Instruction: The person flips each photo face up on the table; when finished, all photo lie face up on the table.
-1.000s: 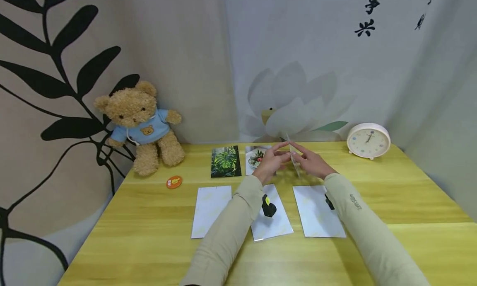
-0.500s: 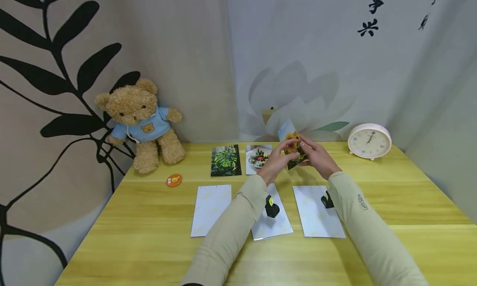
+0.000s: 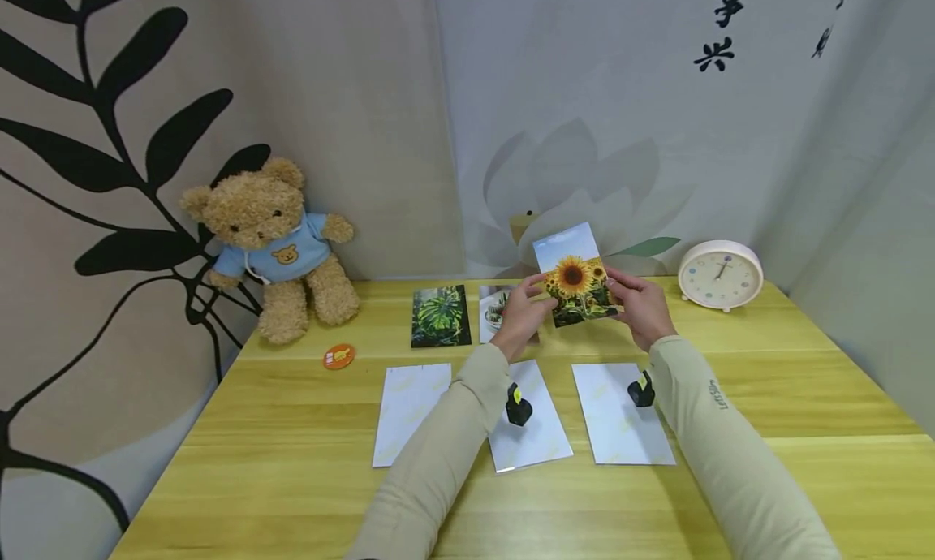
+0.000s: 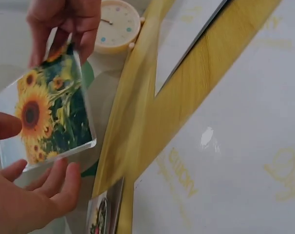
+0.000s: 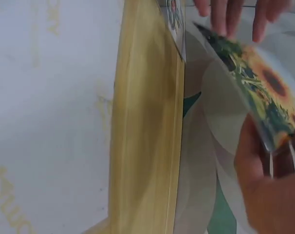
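Both hands hold a sunflower photo card (image 3: 573, 277) with clear edges, tilted up above the back of the table, its picture facing the head camera. My left hand (image 3: 520, 316) pinches its left edge; in the left wrist view the left thumb (image 4: 5, 126) overlaps the front and the fingertips are at the edge. At the opposite side my right hand (image 3: 643, 308) grips the card near its lower corner. To the left lie a green-leaf photo (image 3: 441, 316) and a potted-plant photo (image 3: 489, 320), the latter partly hidden by the left hand.
Three white sheets, left (image 3: 411, 406), middle (image 3: 536, 430) and right (image 3: 621, 422), lie in a row nearer the person. A teddy bear (image 3: 281, 247), an orange round badge (image 3: 339, 356) and a white clock (image 3: 721, 274) are on the table. A curtain (image 3: 365, 138) hangs behind.
The card was seen edge-on between the hands; it has turned so its sunflower picture faces the head camera. The right hand has shifted slightly right, and the hands are further apart.
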A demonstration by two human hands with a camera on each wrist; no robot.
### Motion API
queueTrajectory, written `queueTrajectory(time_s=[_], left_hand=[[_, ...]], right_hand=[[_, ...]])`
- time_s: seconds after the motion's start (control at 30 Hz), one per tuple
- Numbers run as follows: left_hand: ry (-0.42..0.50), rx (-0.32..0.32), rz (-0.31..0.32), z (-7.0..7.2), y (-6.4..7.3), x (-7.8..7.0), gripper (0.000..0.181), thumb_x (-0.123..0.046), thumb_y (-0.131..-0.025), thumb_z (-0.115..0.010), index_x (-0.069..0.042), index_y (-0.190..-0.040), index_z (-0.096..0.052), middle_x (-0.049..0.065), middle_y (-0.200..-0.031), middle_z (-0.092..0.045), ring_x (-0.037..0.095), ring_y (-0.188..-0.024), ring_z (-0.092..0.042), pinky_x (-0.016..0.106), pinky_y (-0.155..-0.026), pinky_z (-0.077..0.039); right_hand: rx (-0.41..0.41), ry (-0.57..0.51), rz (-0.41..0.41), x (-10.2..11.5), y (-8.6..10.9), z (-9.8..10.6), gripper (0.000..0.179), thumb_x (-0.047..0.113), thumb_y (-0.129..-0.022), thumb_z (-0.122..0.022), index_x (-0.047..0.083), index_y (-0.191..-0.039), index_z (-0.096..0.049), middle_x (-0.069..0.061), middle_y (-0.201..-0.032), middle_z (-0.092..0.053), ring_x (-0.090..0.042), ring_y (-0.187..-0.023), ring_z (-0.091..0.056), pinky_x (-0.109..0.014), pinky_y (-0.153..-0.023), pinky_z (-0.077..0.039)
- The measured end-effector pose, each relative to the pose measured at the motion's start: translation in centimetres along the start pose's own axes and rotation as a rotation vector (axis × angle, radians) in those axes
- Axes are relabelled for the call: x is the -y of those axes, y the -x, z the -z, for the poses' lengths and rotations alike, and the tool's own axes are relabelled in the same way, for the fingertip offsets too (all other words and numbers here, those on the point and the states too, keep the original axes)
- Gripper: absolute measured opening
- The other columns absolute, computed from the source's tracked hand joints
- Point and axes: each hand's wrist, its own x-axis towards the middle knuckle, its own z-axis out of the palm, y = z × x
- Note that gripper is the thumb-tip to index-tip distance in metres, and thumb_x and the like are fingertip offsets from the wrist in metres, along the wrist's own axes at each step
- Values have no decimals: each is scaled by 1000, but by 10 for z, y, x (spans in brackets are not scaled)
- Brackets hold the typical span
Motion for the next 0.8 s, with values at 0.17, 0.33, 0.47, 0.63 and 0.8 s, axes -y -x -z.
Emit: queueTrajectory(time_s=[0.17, 0.33, 0.47, 0.63, 0.8], left_hand=[[30, -4, -54, 2, -1, 0, 55, -8, -99, -54, -10, -152, -42, 13, -150, -53, 28, -139, -52, 39, -110, -49], [18, -4, -68, 4, 1, -1, 54, -12, -103, -51, -8, -155, -37, 13, -152, -52, 27, -135, -56, 43, -105, -53], [85, 25, -48, 6, 4, -1, 55, -11, -104, -50, -9, -157, -34, 14, -154, -49, 29, -132, -59, 48, -103, -54], [83, 6, -63, 3, 3, -1, 54, -6, -102, -50, -7, -155, -37, 14, -152, -51, 30, -131, -59, 48, -102, -54], [61, -30, -65, 0, 1, -3, 50, -4, -101, -52, -5, -150, -44, 14, -146, -57, 30, -128, -61, 47, -103, -54]], right_hand=[[-260, 104, 10, -5, -2, -3, 35, 17, -98, -65, 10, -132, -67, -5, -118, -71, 0, -82, -58, -13, -58, -47], [-352, 174, 23, -8, -3, -6, 31, 10, -95, -68, 10, -126, -72, -2, -106, -73, 4, -78, -59, -10, -65, -51], [-400, 178, 33, -11, -2, -5, 31, 7, -92, -71, 11, -123, -74, 17, -79, -61, 3, -76, -58, -12, -61, -48], [-425, 178, 46, -13, -4, -5, 32, 8, -91, -73, 11, -122, -74, 15, -82, -66, 0, -79, -58, -12, -61, -47], [-423, 197, 44, -15, -6, -5, 34, 7, -91, -72, 12, -125, -73, -9, -111, -75, -2, -85, -61, -10, -64, -49]])
